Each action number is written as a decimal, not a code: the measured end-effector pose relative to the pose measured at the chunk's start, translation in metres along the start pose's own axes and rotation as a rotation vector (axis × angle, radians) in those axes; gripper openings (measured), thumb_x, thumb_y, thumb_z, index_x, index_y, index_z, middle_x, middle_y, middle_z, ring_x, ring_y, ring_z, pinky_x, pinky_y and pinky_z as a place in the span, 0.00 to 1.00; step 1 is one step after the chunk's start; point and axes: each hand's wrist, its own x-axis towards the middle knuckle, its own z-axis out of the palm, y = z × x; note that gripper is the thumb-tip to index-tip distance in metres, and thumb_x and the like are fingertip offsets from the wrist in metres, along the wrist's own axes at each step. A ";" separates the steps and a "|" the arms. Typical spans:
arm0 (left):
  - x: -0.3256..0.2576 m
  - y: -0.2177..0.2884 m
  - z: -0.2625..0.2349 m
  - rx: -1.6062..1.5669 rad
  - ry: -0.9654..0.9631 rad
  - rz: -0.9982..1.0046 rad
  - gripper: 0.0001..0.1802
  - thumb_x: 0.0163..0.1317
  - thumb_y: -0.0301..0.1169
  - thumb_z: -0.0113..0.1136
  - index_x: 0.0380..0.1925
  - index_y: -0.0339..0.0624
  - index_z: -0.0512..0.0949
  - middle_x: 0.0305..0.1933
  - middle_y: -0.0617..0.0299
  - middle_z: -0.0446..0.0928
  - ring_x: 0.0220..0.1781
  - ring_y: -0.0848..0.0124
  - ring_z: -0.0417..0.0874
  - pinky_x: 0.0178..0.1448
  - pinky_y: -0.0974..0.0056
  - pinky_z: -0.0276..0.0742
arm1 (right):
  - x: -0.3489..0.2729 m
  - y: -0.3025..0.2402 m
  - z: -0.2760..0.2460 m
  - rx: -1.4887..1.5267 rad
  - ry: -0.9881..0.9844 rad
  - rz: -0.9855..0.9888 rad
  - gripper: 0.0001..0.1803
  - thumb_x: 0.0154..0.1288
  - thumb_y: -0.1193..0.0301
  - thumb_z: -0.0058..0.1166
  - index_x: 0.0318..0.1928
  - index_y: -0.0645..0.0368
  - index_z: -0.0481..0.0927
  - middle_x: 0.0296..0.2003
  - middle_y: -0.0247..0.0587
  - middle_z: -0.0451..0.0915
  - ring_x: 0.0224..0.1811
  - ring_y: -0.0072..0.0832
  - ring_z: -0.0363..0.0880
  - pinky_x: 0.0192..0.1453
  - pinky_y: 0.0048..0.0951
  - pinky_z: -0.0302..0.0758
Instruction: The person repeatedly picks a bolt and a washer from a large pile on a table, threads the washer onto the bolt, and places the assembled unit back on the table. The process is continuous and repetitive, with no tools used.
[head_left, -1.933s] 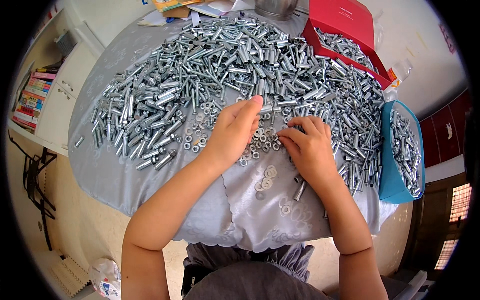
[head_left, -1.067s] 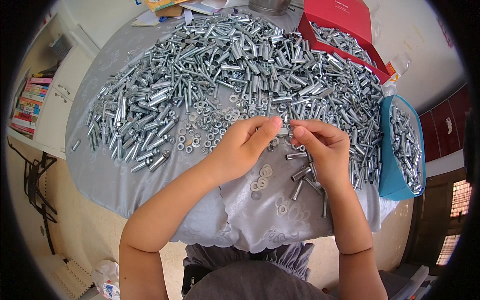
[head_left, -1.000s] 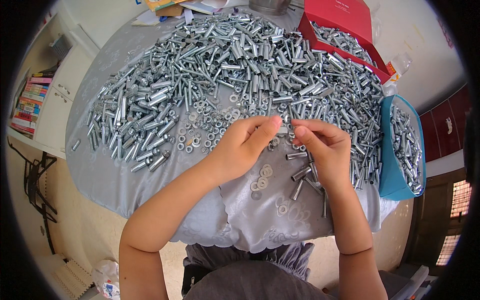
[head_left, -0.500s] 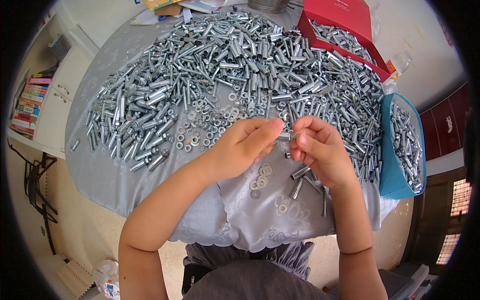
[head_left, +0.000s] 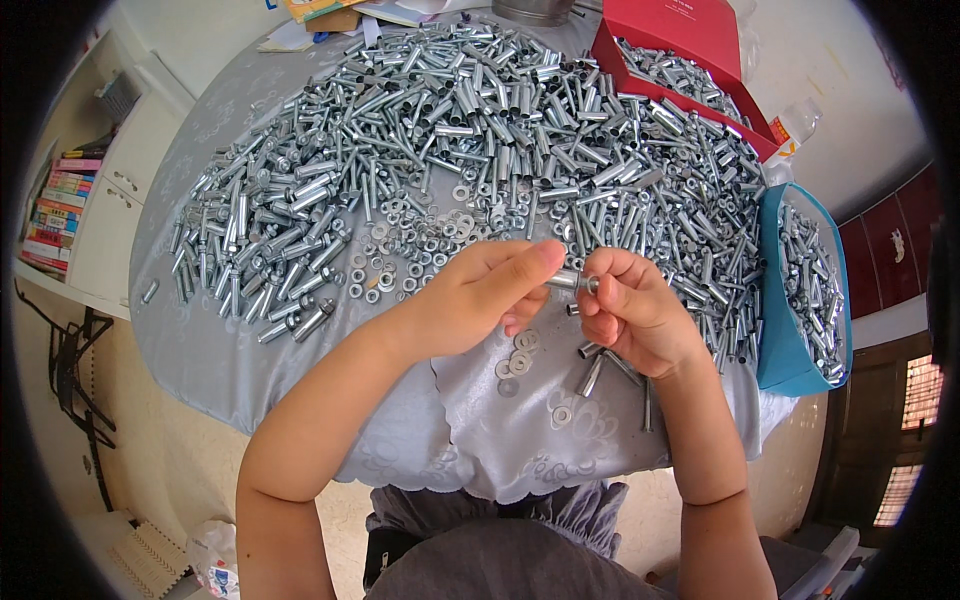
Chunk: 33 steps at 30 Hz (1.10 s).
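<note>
My left hand [head_left: 500, 285] is closed round a silver expansion bolt [head_left: 565, 279], whose sleeve sticks out past the thumb; the rest is hidden in the palm. At its right end sits a small ring-shaped nut [head_left: 591, 285], pinched by the thumb and fingers of my right hand [head_left: 640, 308]. Whether a washer lies behind the nut I cannot tell. Below the hands, several flat washers [head_left: 521, 360] lie overlapping on the grey tablecloth, with a single washer [head_left: 561, 414] nearer me. Loose metal sleeves [head_left: 590, 376] and a long bolt [head_left: 647, 405] rest beneath my right hand.
A broad heap of bolts and sleeves [head_left: 480, 110] covers the far table, with scattered nuts and washers [head_left: 430, 240] at its near edge. Assembled anchors [head_left: 313, 320] lie to the left. A red box [head_left: 690, 110] and a blue bin [head_left: 775, 300] on the right hold more hardware.
The right fingers have shifted slightly at the bolt's end. More of the sleeve and the ring-shaped nut now shows between the hands. The left hand has barely moved.
</note>
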 end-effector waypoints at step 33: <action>0.002 -0.007 -0.005 0.220 0.178 0.059 0.25 0.65 0.49 0.42 0.15 0.45 0.63 0.15 0.73 0.59 0.18 0.83 0.57 0.24 0.74 0.56 | -0.001 0.012 0.014 -0.687 0.195 -0.396 0.07 0.66 0.72 0.41 0.37 0.65 0.67 0.29 0.35 0.73 0.31 0.20 0.72 0.37 0.20 0.69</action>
